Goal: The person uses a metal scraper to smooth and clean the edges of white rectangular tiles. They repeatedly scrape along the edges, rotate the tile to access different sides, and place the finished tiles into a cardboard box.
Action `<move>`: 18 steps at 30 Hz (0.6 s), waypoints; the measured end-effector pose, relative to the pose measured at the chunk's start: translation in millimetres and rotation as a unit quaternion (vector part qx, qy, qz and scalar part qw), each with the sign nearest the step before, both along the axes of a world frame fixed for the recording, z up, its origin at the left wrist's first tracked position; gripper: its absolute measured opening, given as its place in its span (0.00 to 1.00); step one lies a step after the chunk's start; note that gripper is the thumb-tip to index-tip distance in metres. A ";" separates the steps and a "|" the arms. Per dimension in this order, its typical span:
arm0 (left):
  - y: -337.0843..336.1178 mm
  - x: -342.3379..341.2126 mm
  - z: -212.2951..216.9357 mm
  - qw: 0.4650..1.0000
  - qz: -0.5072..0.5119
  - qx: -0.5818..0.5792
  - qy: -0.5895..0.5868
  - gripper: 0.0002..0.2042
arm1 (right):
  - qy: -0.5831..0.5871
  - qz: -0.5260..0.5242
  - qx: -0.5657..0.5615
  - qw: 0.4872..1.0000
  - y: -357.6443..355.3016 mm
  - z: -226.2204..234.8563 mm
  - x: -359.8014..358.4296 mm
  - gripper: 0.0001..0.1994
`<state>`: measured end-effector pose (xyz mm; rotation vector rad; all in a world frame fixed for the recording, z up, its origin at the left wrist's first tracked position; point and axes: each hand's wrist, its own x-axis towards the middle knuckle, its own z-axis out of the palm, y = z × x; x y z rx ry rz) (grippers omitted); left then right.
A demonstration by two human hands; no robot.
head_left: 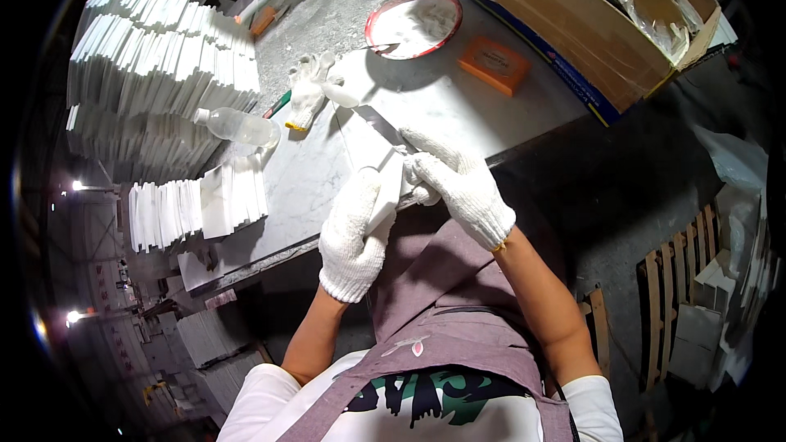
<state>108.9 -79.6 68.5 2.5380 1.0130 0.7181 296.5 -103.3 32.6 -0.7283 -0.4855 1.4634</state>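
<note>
White-knit-gloved left hand (356, 237) closed around flat white rectangular piece (389, 184), at near edge of grey-white marble-look tabletop (303, 200). White-knit-gloved right hand (465, 188) half-curled at piece's right side; can't tell whether it grips.

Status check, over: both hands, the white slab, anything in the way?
Left hand: grip closed on white slab. Right hand: beside the slab, hold unclear. Slab near the table's front edge. Spare glove beyond, apart from both hands.
</note>
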 end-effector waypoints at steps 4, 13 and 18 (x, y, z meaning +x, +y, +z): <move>-0.6 -1.1 0.1 1.000 0.005 0.021 0.009 0.21 | -0.015 0.081 0.004 0.997 -6.1 4.7 9.2 0.19; -2.3 -2.7 -2.3 0.999 -0.023 0.020 0.010 0.31 | -0.060 0.058 -0.004 0.997 -14.5 16.7 2.7 0.18; -5.7 -5.2 -4.4 0.999 -0.026 0.020 0.030 0.31 | -0.062 0.068 -0.051 0.994 -30.8 24.5 -0.8 0.18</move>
